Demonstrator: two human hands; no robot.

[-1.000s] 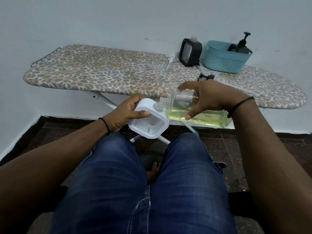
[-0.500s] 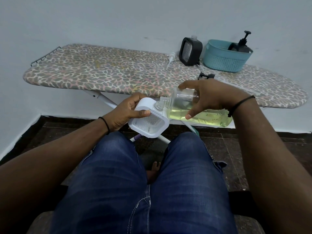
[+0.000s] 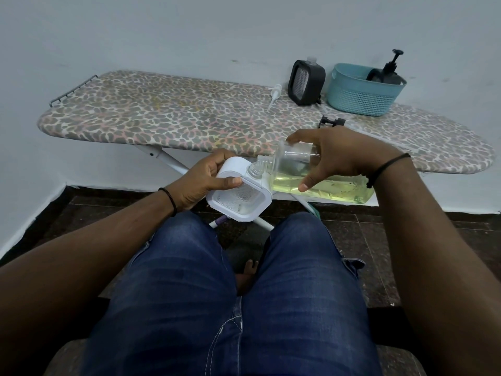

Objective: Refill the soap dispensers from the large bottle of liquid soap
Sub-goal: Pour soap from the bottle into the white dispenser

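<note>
Little moved: right hand (image 3: 344,156) still grips tilted soap bottle (image 3: 320,177), mouth seemingly meeting dispenser (image 3: 238,194) neck; left hand (image 3: 200,183) clasps dispenser steady.

The left half of the ironing board (image 3: 151,118) lies bare and open to a hand. Its right end is crowded: a white pump head (image 3: 274,95), a black dispenser (image 3: 306,82), a teal basket (image 3: 363,96) and a black pump (image 3: 332,122) stand close together, with narrow gaps between them.
</note>
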